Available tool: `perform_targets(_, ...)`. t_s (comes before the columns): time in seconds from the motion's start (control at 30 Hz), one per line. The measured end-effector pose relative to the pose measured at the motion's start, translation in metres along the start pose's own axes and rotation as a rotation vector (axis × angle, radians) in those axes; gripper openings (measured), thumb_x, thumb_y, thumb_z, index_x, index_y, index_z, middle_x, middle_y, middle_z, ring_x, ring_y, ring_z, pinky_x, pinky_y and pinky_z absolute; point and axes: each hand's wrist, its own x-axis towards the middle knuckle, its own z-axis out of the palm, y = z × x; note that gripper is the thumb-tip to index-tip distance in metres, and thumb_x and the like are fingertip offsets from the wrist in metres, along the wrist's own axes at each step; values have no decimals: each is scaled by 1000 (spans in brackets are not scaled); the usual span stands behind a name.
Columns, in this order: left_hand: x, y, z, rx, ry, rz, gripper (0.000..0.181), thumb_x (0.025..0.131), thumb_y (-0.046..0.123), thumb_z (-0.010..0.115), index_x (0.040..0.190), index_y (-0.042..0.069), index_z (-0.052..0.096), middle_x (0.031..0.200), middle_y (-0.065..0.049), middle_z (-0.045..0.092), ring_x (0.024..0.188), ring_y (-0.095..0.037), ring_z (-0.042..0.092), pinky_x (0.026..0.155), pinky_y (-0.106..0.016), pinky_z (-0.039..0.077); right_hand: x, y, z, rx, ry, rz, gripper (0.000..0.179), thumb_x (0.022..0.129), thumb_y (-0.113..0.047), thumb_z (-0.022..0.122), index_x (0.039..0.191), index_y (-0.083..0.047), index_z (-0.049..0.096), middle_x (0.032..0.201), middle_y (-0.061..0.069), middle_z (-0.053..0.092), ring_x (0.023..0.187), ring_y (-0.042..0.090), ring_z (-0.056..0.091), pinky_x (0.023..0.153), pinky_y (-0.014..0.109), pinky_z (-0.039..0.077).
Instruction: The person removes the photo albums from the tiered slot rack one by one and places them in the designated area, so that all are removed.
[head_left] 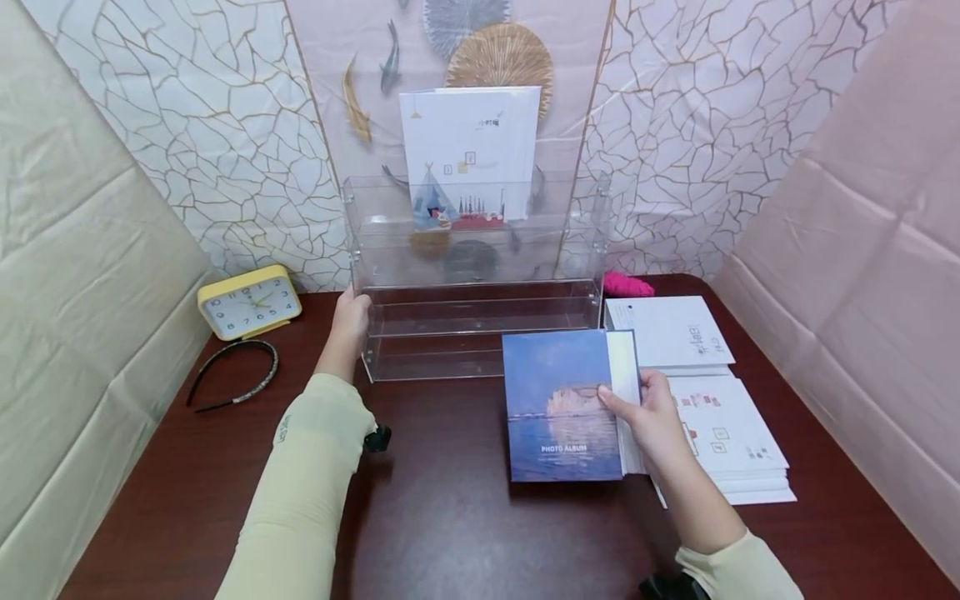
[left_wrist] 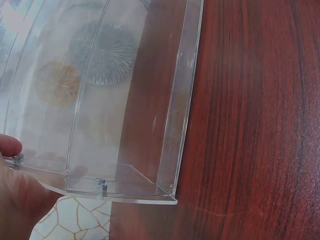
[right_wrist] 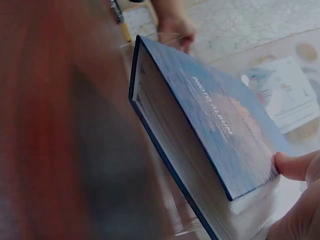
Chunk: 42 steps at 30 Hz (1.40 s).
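My left hand (head_left: 347,329) grips the left side panel of a clear acrylic display rack (head_left: 480,287) that stands at the back of the table. In the left wrist view, part of that hand (left_wrist: 22,195) wraps the edge of the side panel, near small metal screws. A blue photo album (head_left: 562,417) with a pink-and-blue sea picture is pinched at its right edge by my right hand (head_left: 648,421), thumb on top. The right wrist view shows the album (right_wrist: 215,115) tilted, its thick white pages visible between the covers. Its front lies just before the rack.
A white illustrated book (head_left: 468,150) stands upright in the rack's top tier. At the right lie stacked white books (head_left: 735,433), another white book (head_left: 667,333) and a pink item (head_left: 628,285). A yellow clock (head_left: 251,302) and a black headband (head_left: 272,379) are at the left.
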Motion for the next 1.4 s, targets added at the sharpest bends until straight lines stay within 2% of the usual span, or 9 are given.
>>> perform_targets(0.17,-1,1,0,-27,-6,-38,56,80,-6,35,134,3,47,87,-15,49,56,-16,38,55,-30,35,0,18,-1,-55,-11,43,50,88,-6,62,121,9,28,108,20,48,76,7,53,66,21,46)
perform_targets(0.3,-1,1,2,-44,-8,-39,60,81,-6,33,138,4,44,115,-22,51,73,-22,43,67,-34,37,3,28,-1,-87,-29,76,49,88,-5,61,121,11,29,114,20,40,85,12,49,70,19,44)
perform_targets(0.43,0,-1,2,-52,-2,-20,63,79,-7,33,140,4,42,133,-18,47,89,-20,43,74,-28,36,7,33,-1,-128,-16,82,49,87,-6,63,120,12,31,117,21,37,97,21,44,77,23,40)
perform_targets(0.57,0,-1,0,-24,-7,-32,64,79,-6,33,142,6,41,137,-15,45,90,-17,42,71,-25,35,11,35,0,-177,-6,98,54,85,-7,65,123,14,33,119,25,39,106,31,41,87,36,37)
perform_targets(0.7,-4,4,0,-7,-47,-35,66,80,-8,32,145,7,35,145,-12,36,109,-22,39,84,-32,34,15,38,1,-227,-5,103,59,83,-10,67,124,16,34,122,29,40,110,35,39,95,44,31)
perform_targets(0.77,-8,10,0,-9,-65,-36,66,81,-9,31,145,6,32,148,-10,31,118,-21,32,92,-38,31,17,40,1,-270,-5,94,60,82,-13,69,123,17,37,120,29,42,108,37,40,95,46,31)
perform_targets(1.03,-21,28,3,-3,-82,-47,65,80,-8,32,145,1,30,147,-13,32,119,-29,33,98,-44,29,22,50,-1,-496,-45,132,66,79,-33,72,118,13,46,114,29,52,97,35,48,84,46,39)
perform_targets(1.23,-6,12,1,-33,-57,-20,67,77,-8,32,144,0,32,146,-16,34,125,-31,30,101,-45,27,22,50,-1,-579,-56,104,73,79,-39,71,121,15,45,115,31,52,96,36,50,84,48,40)
perform_targets(1.4,0,3,1,-27,-43,-11,67,78,-8,32,144,1,33,147,-13,33,126,-28,29,98,-41,28,21,49,-1,-656,-55,61,77,80,-38,70,125,17,41,121,36,47,107,43,48,92,52,37)
